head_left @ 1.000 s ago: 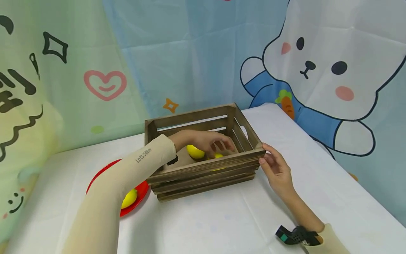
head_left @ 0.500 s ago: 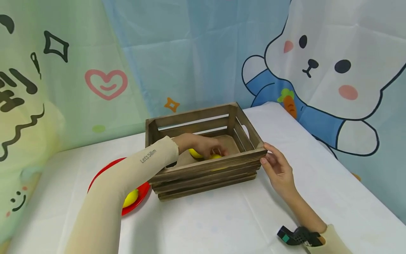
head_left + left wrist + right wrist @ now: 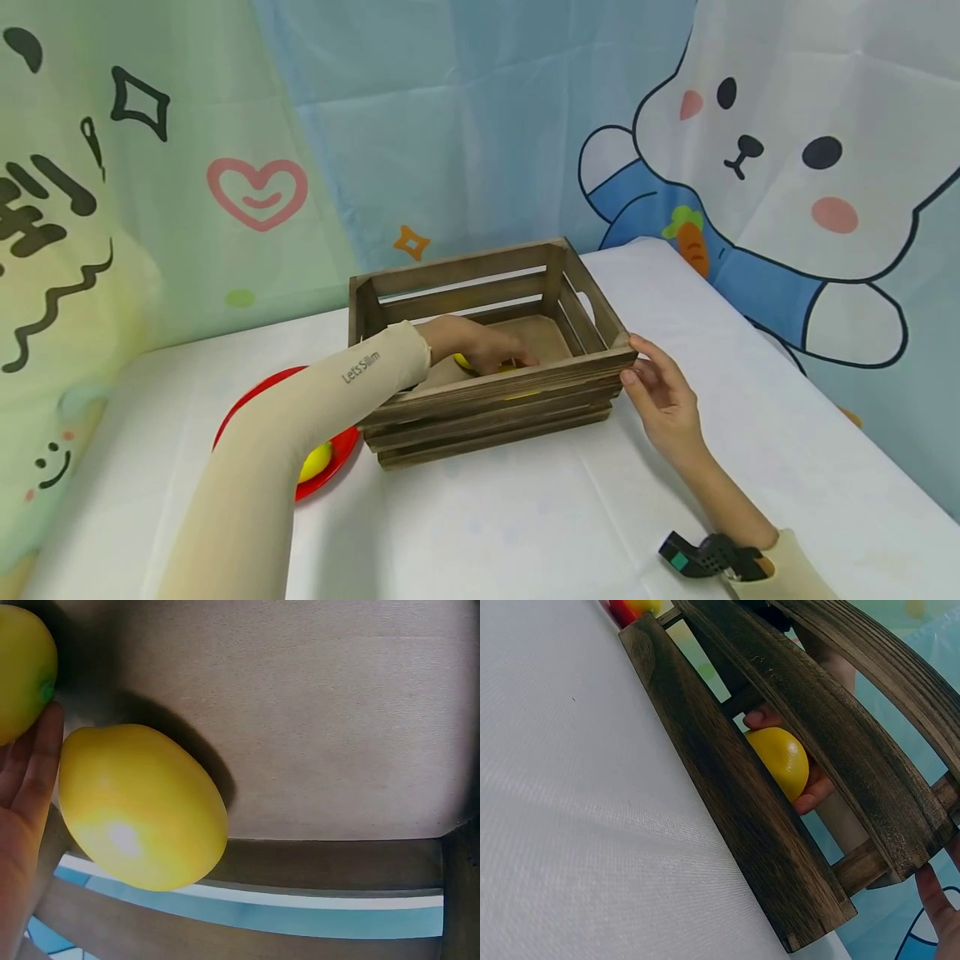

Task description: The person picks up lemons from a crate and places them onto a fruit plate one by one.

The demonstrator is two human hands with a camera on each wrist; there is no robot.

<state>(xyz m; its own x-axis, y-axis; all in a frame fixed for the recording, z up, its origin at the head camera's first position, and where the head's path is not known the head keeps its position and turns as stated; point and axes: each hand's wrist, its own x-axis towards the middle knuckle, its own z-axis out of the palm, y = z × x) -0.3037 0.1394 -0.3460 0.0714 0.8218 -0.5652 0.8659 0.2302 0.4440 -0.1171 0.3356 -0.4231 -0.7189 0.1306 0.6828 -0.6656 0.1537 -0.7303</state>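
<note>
Inside the slatted wooden crate, my left hand has its thumb and fingers around a lemon, which shows between the slats in the right wrist view. The left wrist view catches the green-tipped end of this lemon at the fingertips. A second lemon lies right beside those fingers on the crate's floor, mostly hidden behind the hand in the head view. At the crate's near right corner, my right hand grips the top edge, thumb on the near side.
Left of the crate, a red plate holds a yellow lemon, partly covered by my left sleeve. White cloth covers the table. A printed curtain hangs close behind the crate.
My left hand has lowered into the crate, and its fingers have closed around the nearer lemon. My right hand keeps its hold on the corner. The head view has shifted slightly.
</note>
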